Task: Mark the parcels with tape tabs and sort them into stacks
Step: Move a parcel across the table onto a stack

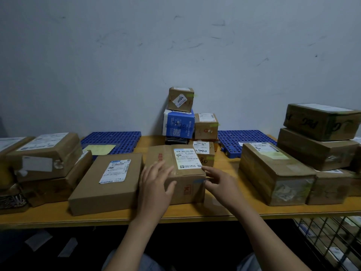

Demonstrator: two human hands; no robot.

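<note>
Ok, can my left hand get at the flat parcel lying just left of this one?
Probably yes. The flat parcel lies right beside the left hand, with nothing on top or between them; the hand only rests on the centre parcel.

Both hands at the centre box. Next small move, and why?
Probably press the blue tape tab flat with the right hand. The tab sits on the centre box at its front right edge, beside those fingertips, and the left hand lies spread over the box's left side, seemingly steadying it.
</note>
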